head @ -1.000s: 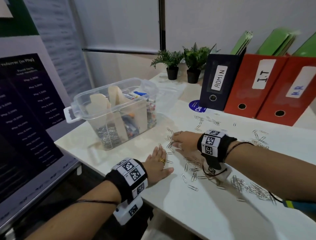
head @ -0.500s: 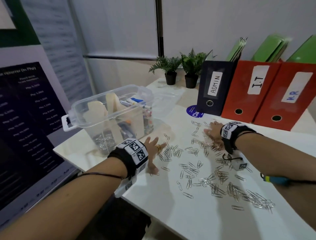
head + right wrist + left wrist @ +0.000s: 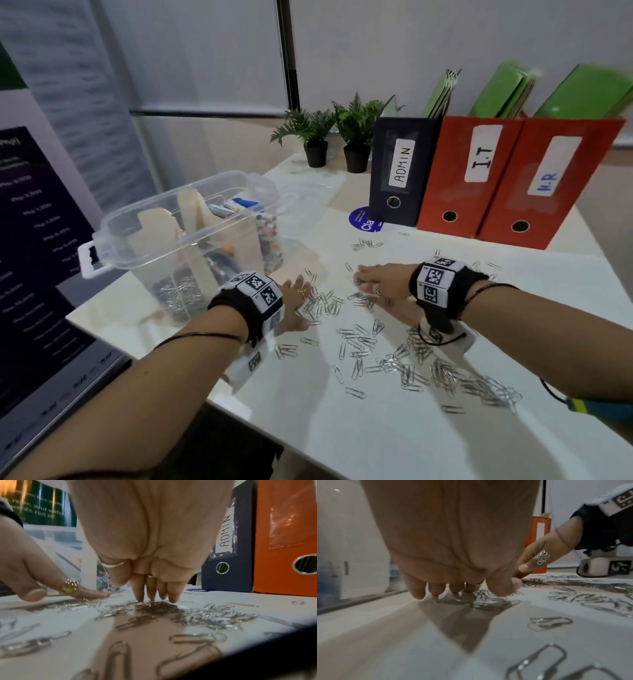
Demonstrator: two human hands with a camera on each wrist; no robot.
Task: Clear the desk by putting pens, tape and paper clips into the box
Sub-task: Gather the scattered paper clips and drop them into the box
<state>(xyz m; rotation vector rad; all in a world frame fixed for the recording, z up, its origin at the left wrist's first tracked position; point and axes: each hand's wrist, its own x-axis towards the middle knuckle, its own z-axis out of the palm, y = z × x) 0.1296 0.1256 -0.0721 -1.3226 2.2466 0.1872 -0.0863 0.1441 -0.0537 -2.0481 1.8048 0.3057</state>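
Several silver paper clips (image 3: 359, 339) lie scattered over the white desk (image 3: 394, 438), thickest at the front right. A clear plastic box (image 3: 185, 240) stands at the left with pens, cardboard dividers and clips inside. My left hand (image 3: 296, 301) lies flat with straight fingers on the desk just right of the box, its edge against a small heap of clips (image 3: 488, 599). My right hand (image 3: 376, 281) faces it a little to the right, its straight fingertips (image 3: 145, 599) pressing down on a bunch of clips (image 3: 157, 607). Neither hand grips anything.
Behind the clips stand a dark blue file box marked ADMIN (image 3: 400, 171) and two orange ones (image 3: 479, 174). Two small potted plants (image 3: 339, 133) stand at the back. A blue round sticker (image 3: 366, 221) lies by the ADMIN box. A dark poster (image 3: 34, 274) stands left of the desk.
My right hand has drawn back from near the file boxes toward the left hand, sweeping clips along. The left hand has stayed by the box, fingers flat.
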